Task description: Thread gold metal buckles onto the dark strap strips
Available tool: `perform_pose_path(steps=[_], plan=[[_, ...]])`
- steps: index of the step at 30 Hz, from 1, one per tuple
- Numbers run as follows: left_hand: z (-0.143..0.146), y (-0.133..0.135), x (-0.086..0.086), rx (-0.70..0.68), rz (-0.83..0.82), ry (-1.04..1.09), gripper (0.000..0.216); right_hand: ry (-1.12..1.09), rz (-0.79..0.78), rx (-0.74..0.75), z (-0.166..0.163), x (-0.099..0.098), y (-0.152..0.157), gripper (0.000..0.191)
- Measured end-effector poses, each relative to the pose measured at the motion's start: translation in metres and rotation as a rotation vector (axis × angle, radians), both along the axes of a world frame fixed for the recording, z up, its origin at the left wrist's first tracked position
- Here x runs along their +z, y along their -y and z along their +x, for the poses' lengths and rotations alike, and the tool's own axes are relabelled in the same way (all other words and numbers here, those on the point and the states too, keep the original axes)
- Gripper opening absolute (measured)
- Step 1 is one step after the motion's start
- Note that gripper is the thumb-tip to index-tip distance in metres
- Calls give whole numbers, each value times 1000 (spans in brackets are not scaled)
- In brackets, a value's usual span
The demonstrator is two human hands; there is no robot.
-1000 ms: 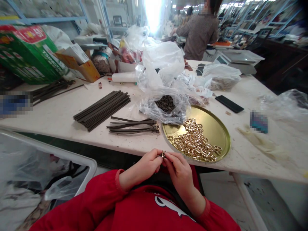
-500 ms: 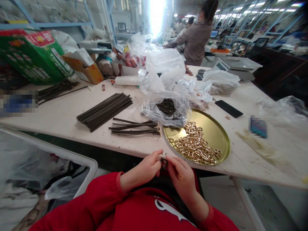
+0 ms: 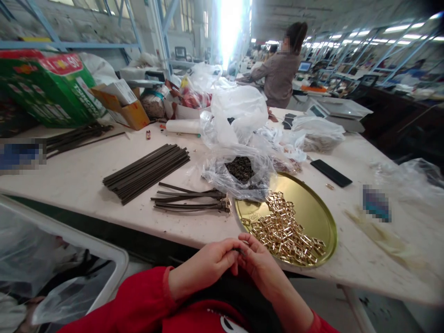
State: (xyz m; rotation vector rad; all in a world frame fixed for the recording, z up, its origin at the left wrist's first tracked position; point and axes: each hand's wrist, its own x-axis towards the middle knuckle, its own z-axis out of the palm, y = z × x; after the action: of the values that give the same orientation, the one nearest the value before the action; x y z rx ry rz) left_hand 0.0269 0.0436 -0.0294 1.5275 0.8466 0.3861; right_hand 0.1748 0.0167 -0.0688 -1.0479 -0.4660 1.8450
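My left hand [image 3: 212, 261] and my right hand [image 3: 261, 264] meet at the table's front edge, fingertips pinched close together. Between them shows a small dark piece [image 3: 238, 250], mostly covered by the fingers; its exact kind cannot be made out. Just beyond the right hand lies a round gold tray [image 3: 317, 208] bearing a heap of gold metal buckles [image 3: 289, 231]. Several thin dark straps [image 3: 187, 200] with gold buckles at their right ends rest on the table past my left hand. Farther left is a neat stack of flat dark strips [image 3: 147, 173].
A clear plastic bag [image 3: 215, 173] of small dark pieces [image 3: 240, 169] overlaps the tray's rim. A black phone [image 3: 331, 173] lies at right. A white bin [image 3: 120, 263] stands below the table at left. Behind are a green box [image 3: 52, 90], a plastic roll [image 3: 183, 126] and a person [image 3: 281, 78].
My view has tilted up a little, so the table sits lower. Both hands have drawn closer together, and the dark piece between them is now more hidden by the fingers.
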Motion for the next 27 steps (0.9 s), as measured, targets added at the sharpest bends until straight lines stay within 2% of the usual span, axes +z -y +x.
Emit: perform_pose_path(steps=[2, 4, 7, 9, 11, 13, 15, 18, 22, 25, 27], plan=[[0, -6, -1, 34, -46, 9, 22, 26, -9, 50, -1, 2, -7, 37], [-2, -14, -4, 60, -89, 23, 18, 158, 55, 118, 1, 5, -19, 32], [-6, -27, -9, 113, -154, 57, 14, 623, 341, 118, 13, 14, -54, 21], [-8, -37, -12, 162, -189, 72, 13, 990, 576, 42, 26, 21, -90, 15], [-11, -46, -16, 208, -189, 80, 16, 1287, 716, -67, 38, 25, -132, 15], [-13, -55, -20, 236, -176, 74, 19, 1528, 741, -67, 46, 23, -171, 14], [-15, -61, -23, 248, -180, 64, 20, 1664, 691, 33, 49, 17, -201, 9], [-18, -67, -25, 256, -206, 64, 20, 1675, 663, 91, 49, 4, -222, 5], [-18, -72, -21, 289, -190, 69, 20, 1572, 681, 13, 51, 5, -211, 16], [-13, -75, -13, 334, -154, 81, 20, 1126, 549, -76, 48, 21, -180, 26], [-8, -76, -7, 356, -131, 78, 19, 808, 432, -85, 41, 34, -152, 31]])
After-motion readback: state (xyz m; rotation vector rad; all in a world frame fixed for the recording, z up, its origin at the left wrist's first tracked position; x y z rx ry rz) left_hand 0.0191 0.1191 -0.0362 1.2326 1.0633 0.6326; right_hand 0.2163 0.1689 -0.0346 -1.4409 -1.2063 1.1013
